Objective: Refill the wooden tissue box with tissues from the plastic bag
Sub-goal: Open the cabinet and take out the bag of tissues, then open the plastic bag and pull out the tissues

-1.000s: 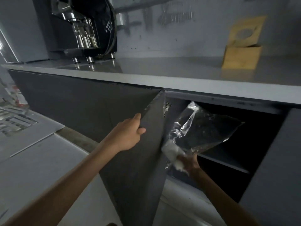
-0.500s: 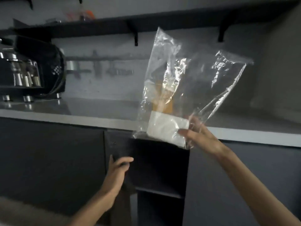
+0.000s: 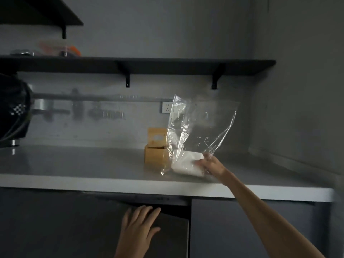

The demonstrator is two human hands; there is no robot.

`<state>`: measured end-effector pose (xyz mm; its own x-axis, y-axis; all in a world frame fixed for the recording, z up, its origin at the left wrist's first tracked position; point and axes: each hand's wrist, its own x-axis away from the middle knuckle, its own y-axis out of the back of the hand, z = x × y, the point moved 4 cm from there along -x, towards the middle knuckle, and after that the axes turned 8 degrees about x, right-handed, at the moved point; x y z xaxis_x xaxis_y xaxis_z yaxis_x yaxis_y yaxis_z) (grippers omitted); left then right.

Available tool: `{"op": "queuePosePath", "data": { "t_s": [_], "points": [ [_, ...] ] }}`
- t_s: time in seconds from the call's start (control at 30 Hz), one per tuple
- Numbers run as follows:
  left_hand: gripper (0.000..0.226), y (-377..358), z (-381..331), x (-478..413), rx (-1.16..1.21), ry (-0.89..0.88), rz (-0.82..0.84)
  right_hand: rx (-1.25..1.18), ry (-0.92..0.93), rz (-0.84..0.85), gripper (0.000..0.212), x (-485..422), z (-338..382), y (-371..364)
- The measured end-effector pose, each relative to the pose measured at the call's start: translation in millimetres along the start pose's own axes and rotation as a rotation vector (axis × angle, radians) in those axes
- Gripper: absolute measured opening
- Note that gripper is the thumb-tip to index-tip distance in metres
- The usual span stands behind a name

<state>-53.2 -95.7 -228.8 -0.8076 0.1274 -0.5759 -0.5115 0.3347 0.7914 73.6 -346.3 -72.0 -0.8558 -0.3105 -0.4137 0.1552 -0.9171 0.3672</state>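
My right hand (image 3: 212,165) grip holds the plastic bag (image 3: 199,135) with its tissues (image 3: 187,163) on the bench (image 3: 83,164) just beside the lid-up wooden tissue box (image 3: 155,156), left hand (image 3: 138,227) flat, fingers spread on the cabinet door (image 3: 167,231); refill not yet begun.

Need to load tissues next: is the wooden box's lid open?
Open: the wooden tissue box has its slotted lid standing upright behind it.
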Motion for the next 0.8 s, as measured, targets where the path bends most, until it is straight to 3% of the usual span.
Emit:
{"op": "queuePosePath", "data": {
  "t_s": [0.13,0.27,0.37,0.5,0.6,0.8],
  "points": [
    [0.058,-5.8,11.8,-8.6,-0.060,-0.060,-0.078,0.086,-0.012,0.001,0.043,-10.7,-22.9,-9.9],
    [0.122,5.8,24.5,-38.2,-0.182,-0.005,-0.110,0.136,-0.025,0.024,0.048,-14.5,-22.7,-6.5],
    [0.149,19.6,34.4,-75.6,-0.334,-0.039,-0.029,0.117,-0.029,0.029,0.039,-16.5,-29.0,-7.5],
    [0.149,13.2,41.1,-101.3,-0.393,-0.087,0.059,0.044,0.010,0.062,0.027,-19.3,-33.5,-6.7],
    [0.135,5.4,41.9,-103.9,-0.387,-0.099,-0.038,0.006,-0.016,0.054,0.035,-19.6,-33.3,-4.2],
    [0.121,0.1,37.9,-103.1,-0.475,-0.130,-0.194,0.008,-0.036,0.062,0.026,-18.0,-33.5,-5.5]
  ]
}}
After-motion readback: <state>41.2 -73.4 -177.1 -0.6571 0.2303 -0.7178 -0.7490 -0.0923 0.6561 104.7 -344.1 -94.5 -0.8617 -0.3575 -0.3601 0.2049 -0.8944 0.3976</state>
